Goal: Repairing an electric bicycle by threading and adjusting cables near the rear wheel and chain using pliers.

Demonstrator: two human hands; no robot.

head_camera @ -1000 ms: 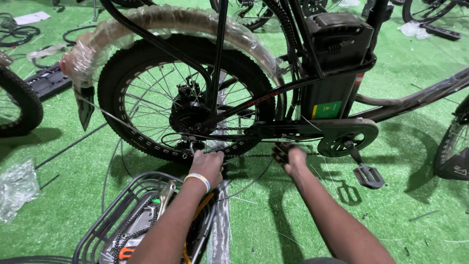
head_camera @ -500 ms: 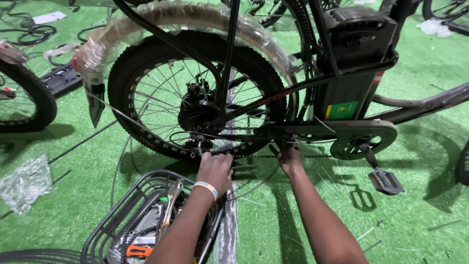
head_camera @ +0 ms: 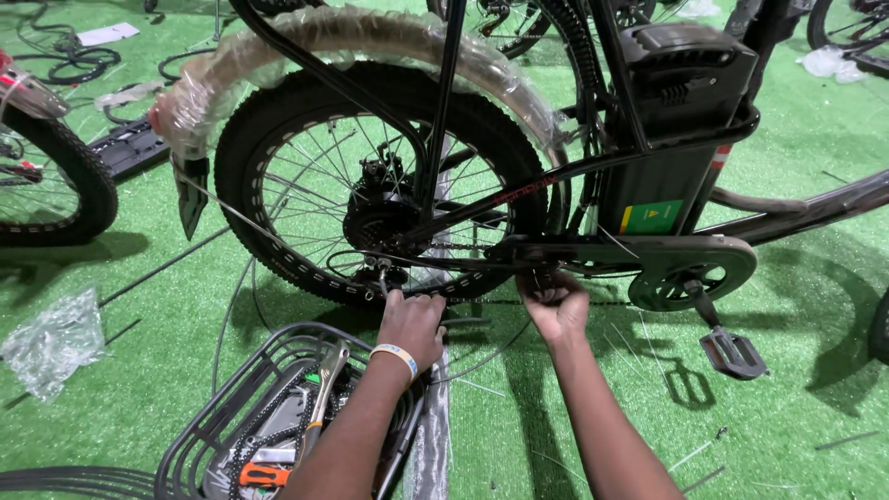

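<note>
A black electric bicycle stands on green turf, its rear wheel (head_camera: 278, 268) under a fender (head_camera: 306, 56) wrapped in clear plastic. My left hand (head_camera: 412, 319), with a white wristband, reaches under the rear hub (head_camera: 380, 222); its fingers pinch a small part by the axle that I cannot make out. My right hand (head_camera: 556, 304) is curled around the lower frame tube just behind the chain guard (head_camera: 667, 255). The battery box (head_camera: 681, 83) sits on the frame above.
A black wire basket (head_camera: 278, 426) holding tools and a chain lies by my left arm. A pedal (head_camera: 732, 352) hangs at the right. Another wheel (head_camera: 65, 185) stands at the left, crumpled plastic (head_camera: 56, 338) near it. Thin rods lie on the turf.
The view has shifted, so the bicycle sits further right and closer. Both hands stay under the frame; the left has moved up nearer the axle.
</note>
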